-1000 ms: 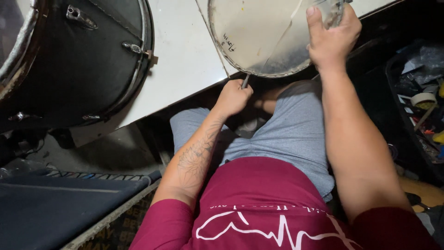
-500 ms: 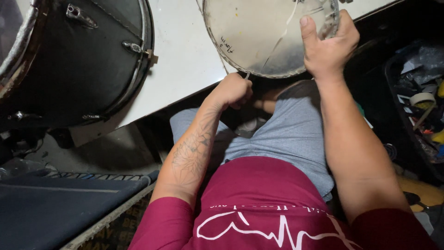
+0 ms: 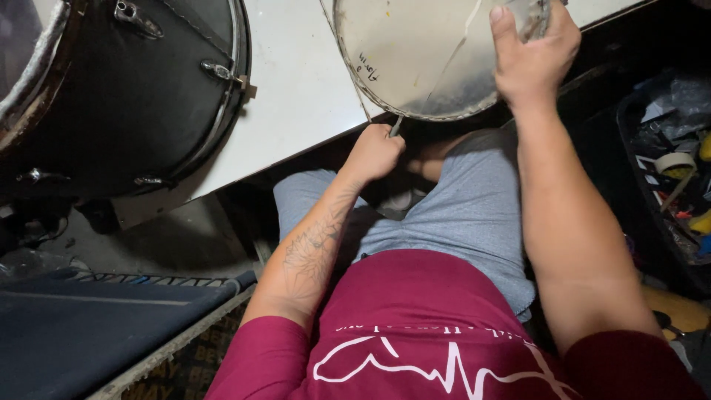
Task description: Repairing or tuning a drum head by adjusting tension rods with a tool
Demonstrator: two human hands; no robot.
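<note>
Our hands are both busy: right hand (image 3: 535, 55) clamped over the far-right rim of the round, worn translucent drumhead (image 3: 426, 55) lying on the white surface (image 3: 296, 96), left hand (image 3: 376, 152) fisted around a thin metal tool (image 3: 395, 126) poking up at its near edge.

surface: white table (image 3: 300, 89) | on it: black drum (image 3: 126, 89), pale drumhead (image 3: 422, 52)

A bare stretch of white table (image 3: 296, 96) lies open between the black drum (image 3: 126, 89) and the drumhead (image 3: 422, 52). To the right, a cluttered bin (image 3: 670, 163) crowds the right hand (image 3: 533, 59).
</note>
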